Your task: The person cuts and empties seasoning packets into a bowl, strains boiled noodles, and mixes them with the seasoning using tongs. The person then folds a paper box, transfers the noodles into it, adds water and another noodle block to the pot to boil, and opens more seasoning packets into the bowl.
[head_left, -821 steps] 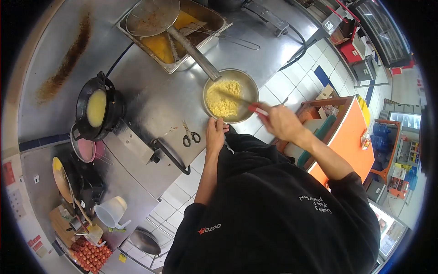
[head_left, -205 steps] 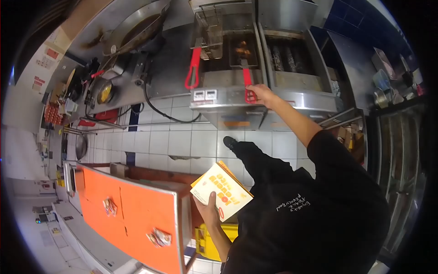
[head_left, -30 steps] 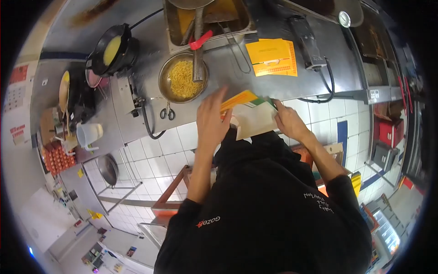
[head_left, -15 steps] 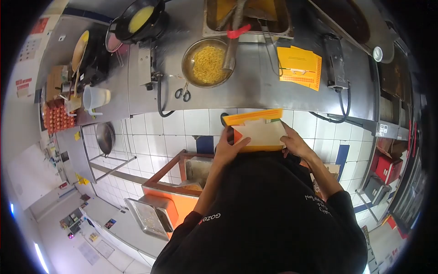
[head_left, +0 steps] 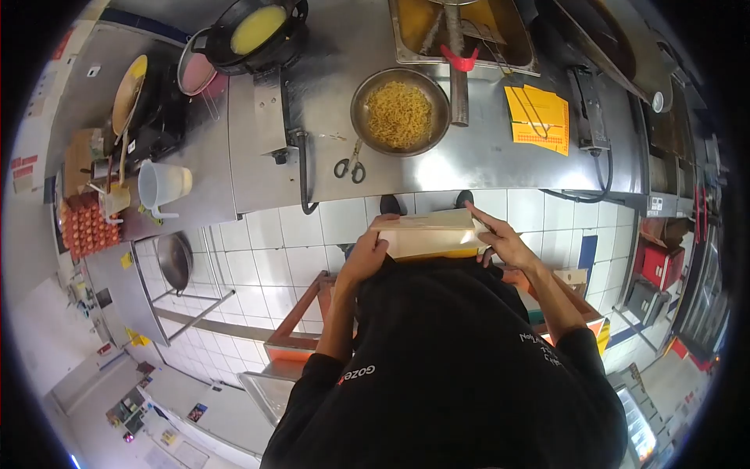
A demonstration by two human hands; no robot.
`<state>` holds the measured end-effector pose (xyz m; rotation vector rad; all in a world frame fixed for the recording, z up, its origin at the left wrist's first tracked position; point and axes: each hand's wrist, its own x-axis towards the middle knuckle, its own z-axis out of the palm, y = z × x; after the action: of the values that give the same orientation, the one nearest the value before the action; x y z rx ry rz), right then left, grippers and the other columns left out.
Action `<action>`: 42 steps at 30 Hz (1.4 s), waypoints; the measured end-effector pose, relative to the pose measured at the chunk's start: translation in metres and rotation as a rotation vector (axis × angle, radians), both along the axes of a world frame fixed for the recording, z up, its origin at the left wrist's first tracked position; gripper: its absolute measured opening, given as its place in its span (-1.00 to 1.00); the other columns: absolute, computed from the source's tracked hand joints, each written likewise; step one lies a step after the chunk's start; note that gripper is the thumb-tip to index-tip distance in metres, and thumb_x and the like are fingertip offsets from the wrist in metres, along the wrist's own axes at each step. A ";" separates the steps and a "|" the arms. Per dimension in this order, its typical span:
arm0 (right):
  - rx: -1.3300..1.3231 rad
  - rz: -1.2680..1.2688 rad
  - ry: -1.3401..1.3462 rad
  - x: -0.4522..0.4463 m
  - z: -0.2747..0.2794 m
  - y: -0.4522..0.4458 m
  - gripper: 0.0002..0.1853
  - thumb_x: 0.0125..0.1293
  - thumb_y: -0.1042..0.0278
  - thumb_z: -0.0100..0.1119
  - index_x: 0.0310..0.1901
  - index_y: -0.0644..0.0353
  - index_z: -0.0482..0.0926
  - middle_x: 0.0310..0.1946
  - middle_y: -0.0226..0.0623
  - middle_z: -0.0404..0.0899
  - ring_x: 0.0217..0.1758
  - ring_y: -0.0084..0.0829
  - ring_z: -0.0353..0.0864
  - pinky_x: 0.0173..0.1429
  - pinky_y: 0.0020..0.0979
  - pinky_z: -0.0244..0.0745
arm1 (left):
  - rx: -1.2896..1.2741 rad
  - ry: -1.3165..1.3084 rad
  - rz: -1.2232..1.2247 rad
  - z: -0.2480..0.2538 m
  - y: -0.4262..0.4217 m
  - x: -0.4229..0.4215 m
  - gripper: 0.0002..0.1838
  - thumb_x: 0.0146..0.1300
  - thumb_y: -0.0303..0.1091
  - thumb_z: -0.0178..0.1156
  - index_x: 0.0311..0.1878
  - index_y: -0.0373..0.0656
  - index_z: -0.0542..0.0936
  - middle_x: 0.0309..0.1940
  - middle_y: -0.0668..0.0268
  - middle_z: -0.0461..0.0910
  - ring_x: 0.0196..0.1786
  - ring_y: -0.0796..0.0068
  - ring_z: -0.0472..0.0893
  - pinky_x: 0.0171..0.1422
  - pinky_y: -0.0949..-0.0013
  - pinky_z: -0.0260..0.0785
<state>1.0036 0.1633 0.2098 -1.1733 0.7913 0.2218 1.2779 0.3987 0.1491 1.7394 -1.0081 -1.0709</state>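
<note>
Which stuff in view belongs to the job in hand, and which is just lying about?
In the job:
- carton, held between the left hand and right hand
- flat cartons, probably more of the same

Apparently just lying about, untouched:
- scissors
- jug
- eggs
- bowl, though its link to the carton is unclear

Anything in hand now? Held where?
A box, held in both hands at opposite ends: the left hand grips its left end, the right hand its right end.
</note>
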 end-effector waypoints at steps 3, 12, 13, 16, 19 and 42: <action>0.057 -0.060 -0.009 0.019 -0.011 0.023 -0.27 0.61 0.61 -0.07 0.75 -0.11 0.19 0.10 -0.19 0.73 -0.32 -0.47 0.74 -0.23 -0.46 0.83 | -0.029 0.345 0.056 -0.002 0.021 0.025 -0.54 0.46 -0.64 -0.10 0.36 -0.24 0.54 0.06 0.04 0.76 0.12 0.20 0.75 0.33 0.27 0.53; 0.045 -0.108 -0.082 0.038 -0.032 0.068 -0.61 0.70 0.49 -0.01 0.40 0.15 0.68 0.25 -0.12 0.74 -0.24 -0.40 0.84 -0.13 -0.42 0.84 | 0.038 0.029 -0.082 0.023 0.038 0.077 -0.61 0.42 -0.64 0.10 0.25 -0.20 0.64 0.27 -0.05 0.72 0.37 0.01 0.70 0.48 0.17 0.51; 0.039 -0.116 -0.082 0.041 -0.029 0.069 -0.61 0.70 0.49 -0.01 0.40 0.15 0.68 0.25 -0.12 0.74 -0.24 -0.40 0.84 -0.13 -0.42 0.84 | 0.033 0.029 -0.091 0.029 0.037 0.079 -0.61 0.42 -0.64 0.10 0.25 -0.20 0.64 0.27 -0.05 0.72 0.37 0.01 0.70 0.48 0.17 0.51; -0.005 -0.076 -0.119 0.057 -0.023 0.065 -0.60 0.72 0.49 -0.05 0.40 0.12 0.69 0.21 -0.11 0.76 -0.22 -0.40 0.83 -0.15 -0.41 0.83 | 0.002 -0.004 -0.116 0.041 0.035 0.088 -0.58 0.31 -0.58 0.35 0.24 -0.17 0.66 0.36 -0.07 0.65 0.50 -0.09 0.58 0.56 0.12 0.46; -0.040 -0.010 -0.165 0.070 -0.025 0.059 -0.58 0.73 0.48 -0.08 0.40 0.07 0.70 0.19 -0.13 0.76 -0.18 -0.40 0.83 -0.18 -0.42 0.81 | -0.061 -0.067 -0.239 0.043 0.034 0.097 -0.59 0.30 -0.55 0.45 0.21 -0.19 0.66 0.35 0.04 0.66 0.64 -0.04 0.43 0.59 0.03 0.43; -0.472 -0.080 -0.174 0.133 -0.033 0.063 -0.34 0.53 0.38 0.42 0.58 0.28 0.43 0.27 -0.24 0.70 0.31 -0.51 0.59 0.43 -0.39 0.49 | 0.057 -0.276 0.084 0.078 0.028 0.080 -0.03 0.26 -0.37 0.55 0.69 -0.12 0.28 0.72 -0.34 -0.12 0.62 -0.26 0.35 0.60 0.01 0.43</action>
<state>1.1367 0.2268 0.1765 -1.5763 0.7553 -0.1429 1.3576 0.4268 0.2274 1.9966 -1.0683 -0.8288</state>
